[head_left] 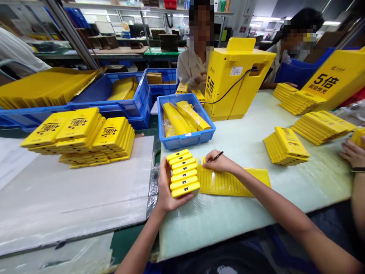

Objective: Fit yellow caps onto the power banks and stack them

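My left hand (165,190) is wrapped round a stack of yellow power banks (184,175), held tilted with their port ends facing me. My right hand (218,161) is closed in a pinch just right of the stack, with a thin black pen-like tool (218,156) sticking out of it. Its fingertips are at a narrow yellow strip at the left end of a yellow sheet (242,182). That sheet lies flat on the table and is marked into many narrow strips. My right forearm crosses over part of it.
A blue bin (185,141) of yellow sheets stands ahead. Stacked power banks (76,131) sit left, more (288,146) right. A yellow cabinet (234,83) with a black cable stands behind the bin. A person (194,68) faces me; another person's hand (352,152) is at the right.
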